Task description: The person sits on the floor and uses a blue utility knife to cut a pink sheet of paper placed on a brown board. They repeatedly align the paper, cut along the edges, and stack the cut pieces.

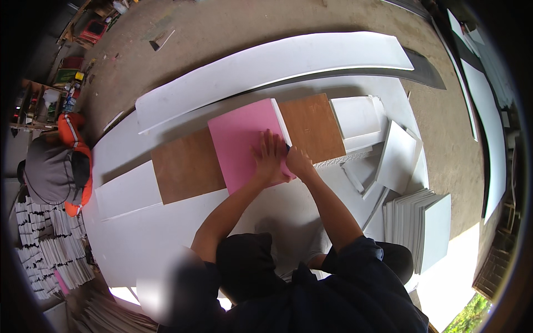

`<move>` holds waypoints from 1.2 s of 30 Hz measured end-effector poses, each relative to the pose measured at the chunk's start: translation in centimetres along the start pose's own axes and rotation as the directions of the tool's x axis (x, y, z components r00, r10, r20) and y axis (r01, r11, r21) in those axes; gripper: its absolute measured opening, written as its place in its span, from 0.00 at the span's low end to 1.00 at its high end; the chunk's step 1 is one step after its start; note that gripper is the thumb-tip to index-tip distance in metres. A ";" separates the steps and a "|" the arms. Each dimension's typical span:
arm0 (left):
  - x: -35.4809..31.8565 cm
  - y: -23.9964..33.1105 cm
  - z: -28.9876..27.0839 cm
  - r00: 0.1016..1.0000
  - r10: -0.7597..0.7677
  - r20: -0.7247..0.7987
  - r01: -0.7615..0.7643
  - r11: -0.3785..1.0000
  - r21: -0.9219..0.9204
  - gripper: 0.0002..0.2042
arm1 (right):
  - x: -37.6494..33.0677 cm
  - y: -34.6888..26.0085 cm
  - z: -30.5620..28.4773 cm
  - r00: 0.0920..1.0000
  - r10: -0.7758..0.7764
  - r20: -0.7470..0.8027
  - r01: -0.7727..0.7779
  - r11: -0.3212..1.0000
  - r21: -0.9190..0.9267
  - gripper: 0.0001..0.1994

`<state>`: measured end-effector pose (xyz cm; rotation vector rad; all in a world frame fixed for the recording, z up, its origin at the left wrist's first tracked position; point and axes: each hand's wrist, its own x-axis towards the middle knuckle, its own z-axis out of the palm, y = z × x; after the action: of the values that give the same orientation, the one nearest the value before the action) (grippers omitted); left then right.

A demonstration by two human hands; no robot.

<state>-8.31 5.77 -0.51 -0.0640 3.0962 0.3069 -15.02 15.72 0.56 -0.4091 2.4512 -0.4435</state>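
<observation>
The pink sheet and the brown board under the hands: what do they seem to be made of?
The pink sheet looks like a laminate or plastic facing: flat, even matte colour with a thin white edge, though painted board is possible. The brown board beneath it looks like plywood or fibreboard, with a dull wood-brown, unpainted face. The left hand lies flat on the pink sheet.

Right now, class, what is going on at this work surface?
A person presses the left hand flat on a pink panel lying over a brown board. The right hand grips the panel's right edge, its fingers curled around something dark too small to identify. White sheets lie all around, with a stack of white panels to the right. Another person crouches at far left.
</observation>
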 end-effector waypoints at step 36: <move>-2.8 1.0 -1.0 0.985 0.115 0.130 -0.149 0.943 0.298 0.42 | -5.7 4.4 6.3 0.872 0.466 -0.150 0.012 0.285 0.958 0.14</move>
<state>-5.57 6.62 0.77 0.1634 3.0000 -0.1659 -7.57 20.48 -3.12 0.6477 2.0158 -1.8673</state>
